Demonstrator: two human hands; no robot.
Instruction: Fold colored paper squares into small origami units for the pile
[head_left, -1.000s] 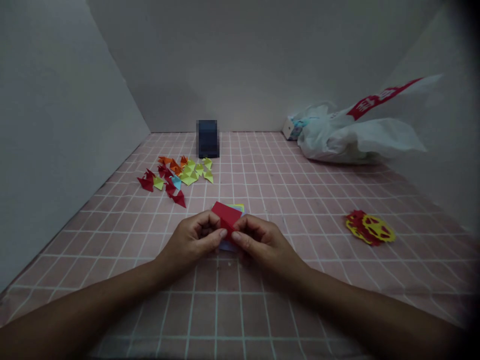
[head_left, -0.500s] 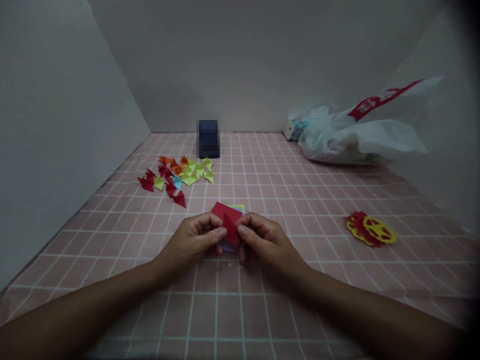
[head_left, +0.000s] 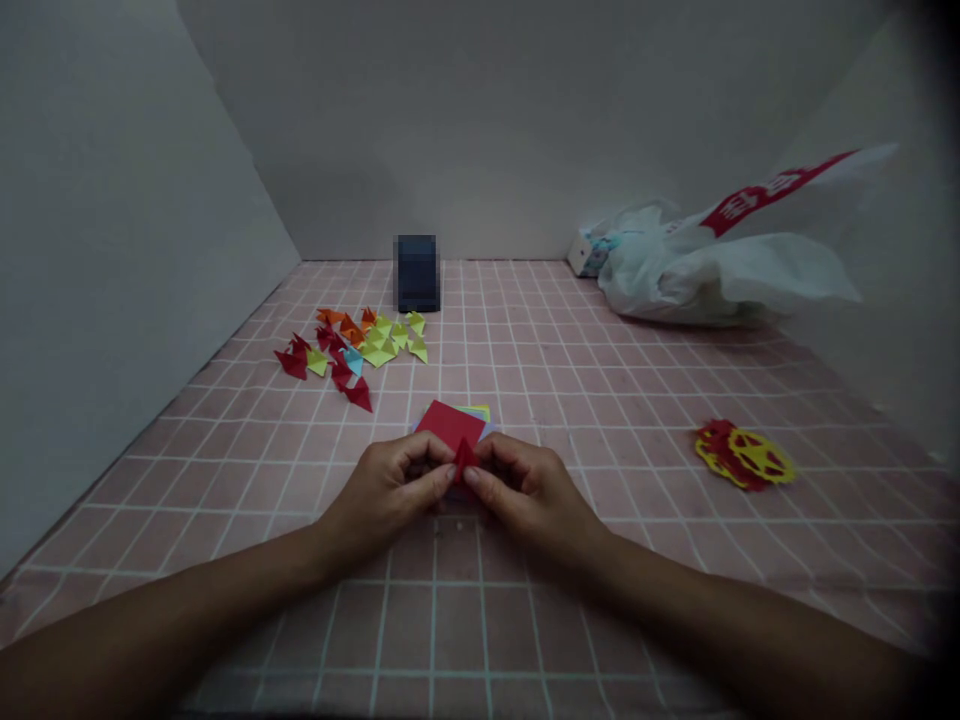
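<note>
A small folded piece of red origami paper (head_left: 463,460) is pinched between my two hands, its pointed tip upward. My left hand (head_left: 405,475) grips its left side with thumb and fingers. On the other side my right hand (head_left: 517,480) pinches it the same way, the thumbs close together. Just behind and beneath them lies a stack of square paper sheets (head_left: 450,422), red on top, with yellow and pale violet edges showing. My fingers cover the lower part of the folded piece.
Several folded paper cranes (head_left: 379,345) in red, orange, yellow and blue lie at the left. A dark blurred object (head_left: 417,275) stands behind them. Red and yellow paper cutouts (head_left: 750,457) lie at right. A white plastic bag (head_left: 697,280) and a box (head_left: 589,253) sit at the back right.
The folded red paper has turned in my fingers and looks narrower, its tip upright. Both hands have drawn closer together, and more of the red top sheet shows.
</note>
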